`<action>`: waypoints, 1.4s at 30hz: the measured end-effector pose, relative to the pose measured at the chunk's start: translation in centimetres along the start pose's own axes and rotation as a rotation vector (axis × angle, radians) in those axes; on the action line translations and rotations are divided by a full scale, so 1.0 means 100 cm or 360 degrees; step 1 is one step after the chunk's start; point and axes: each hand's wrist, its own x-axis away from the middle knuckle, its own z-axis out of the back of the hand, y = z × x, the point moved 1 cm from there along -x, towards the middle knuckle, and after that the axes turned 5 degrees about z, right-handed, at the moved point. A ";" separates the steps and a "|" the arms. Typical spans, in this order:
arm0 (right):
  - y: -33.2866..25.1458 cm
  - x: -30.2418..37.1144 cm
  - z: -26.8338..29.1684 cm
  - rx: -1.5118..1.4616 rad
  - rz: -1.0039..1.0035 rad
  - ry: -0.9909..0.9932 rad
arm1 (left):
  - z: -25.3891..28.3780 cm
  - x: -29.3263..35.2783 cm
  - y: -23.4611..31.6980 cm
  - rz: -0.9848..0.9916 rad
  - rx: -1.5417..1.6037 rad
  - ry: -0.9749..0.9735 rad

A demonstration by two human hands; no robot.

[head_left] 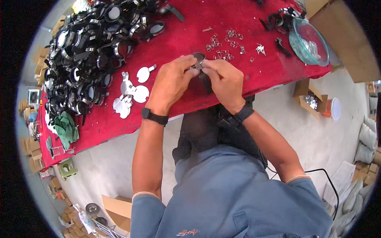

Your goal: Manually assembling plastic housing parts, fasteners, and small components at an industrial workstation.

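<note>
Over the near part of the table, my left hand and my right hand are closed in pinches on one watch. It has a round dark face and a metal piece between my fingertips; a dark strap seems to hang below it. My fingers hide much of it. Left of my left hand lie several white round pieces with tabs, some overlapping. Beyond my right hand, small metal loops are scattered on the cloth, with a little heap of thin white pieces to their right.
A big pile of black-strapped watches covers the table's left side, with a green cloth at its near end. A clear bowl stands near the right edge of the red-covered table. On the floor are an open carton and a white-lidded tub.
</note>
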 end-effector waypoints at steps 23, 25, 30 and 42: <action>0.004 -0.013 0.050 0.0218 -0.0290 -0.0073 | -0.001 0.006 0.001 0.0051 0.0100 0.0078; 0.043 -0.020 0.094 0.0581 -0.0422 -0.0049 | -0.003 0.003 0.006 0.0017 0.0048 0.0083; 0.100 -0.033 0.154 0.1107 -0.0638 -0.0418 | -0.005 -0.001 0.012 0.0020 -0.0029 0.0107; 0.105 -0.019 0.146 0.1254 -0.0126 -0.0295 | -0.009 -0.004 0.011 0.0016 -0.0100 0.0207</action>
